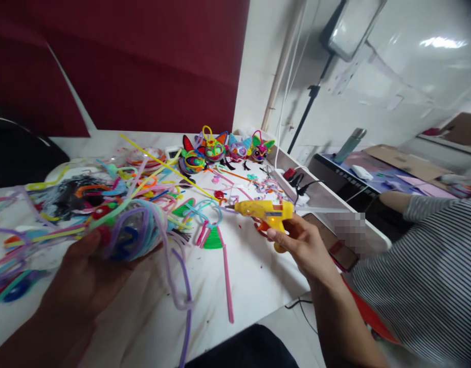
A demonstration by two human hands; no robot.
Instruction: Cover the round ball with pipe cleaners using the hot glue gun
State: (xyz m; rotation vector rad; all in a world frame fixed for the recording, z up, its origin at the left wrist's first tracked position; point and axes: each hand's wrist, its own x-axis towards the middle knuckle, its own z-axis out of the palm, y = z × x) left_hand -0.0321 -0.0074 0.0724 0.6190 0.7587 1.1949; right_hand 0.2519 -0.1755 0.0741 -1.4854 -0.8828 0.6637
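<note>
My L hand grips wrapped ball; R hand grips glue gun. I'd steady ball, w/ nozzle clear of loose purple strip.

From close behind the left hand and right hand, the head camera is looking forward and down across the marbled tabletop.

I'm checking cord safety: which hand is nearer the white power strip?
Right: the right hand is in front of the power strip; the left hand, far to its left.
</note>
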